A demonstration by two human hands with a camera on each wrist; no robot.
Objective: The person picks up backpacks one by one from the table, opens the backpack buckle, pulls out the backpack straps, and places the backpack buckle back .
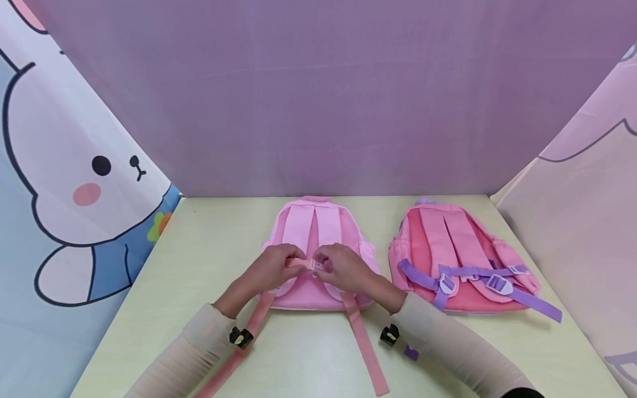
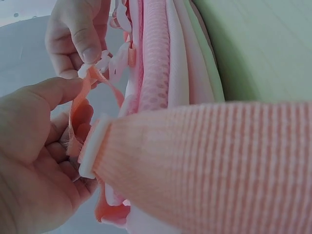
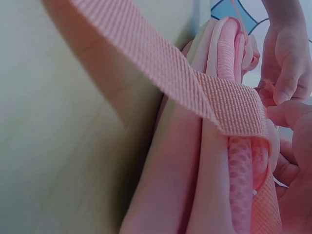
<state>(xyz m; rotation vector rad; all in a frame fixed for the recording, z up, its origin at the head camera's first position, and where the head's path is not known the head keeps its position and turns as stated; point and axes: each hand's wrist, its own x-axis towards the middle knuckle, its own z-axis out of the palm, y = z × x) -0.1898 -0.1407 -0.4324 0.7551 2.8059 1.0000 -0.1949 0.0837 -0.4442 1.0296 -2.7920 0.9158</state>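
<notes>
A light pink backpack (image 1: 307, 296) lies back-side up at the middle of the table, its two shoulder straps facing up. Over its straps, my left hand (image 1: 272, 269) pinches a salmon-pink chest strap (image 2: 78, 109) between thumb and fingers. Close against it, my right hand (image 1: 347, 269) pinches a whitish plastic buckle (image 1: 314, 265) at the strap's end. The left wrist view shows the buckle's pale parts under the right thumb, partly covered by fingers. Long salmon webbing tails (image 1: 365, 345) hang from the bag toward the front edge, passing beneath both forearms.
To the right lies a second, darker pink backpack (image 1: 415, 246) with purple straps (image 1: 534, 303) and white buckles across it. A purple strap end (image 1: 411, 352) shows beside the right sleeve. A purple cloth wall (image 1: 318, 99) stands behind the table (image 1: 199, 243), with printed side panels.
</notes>
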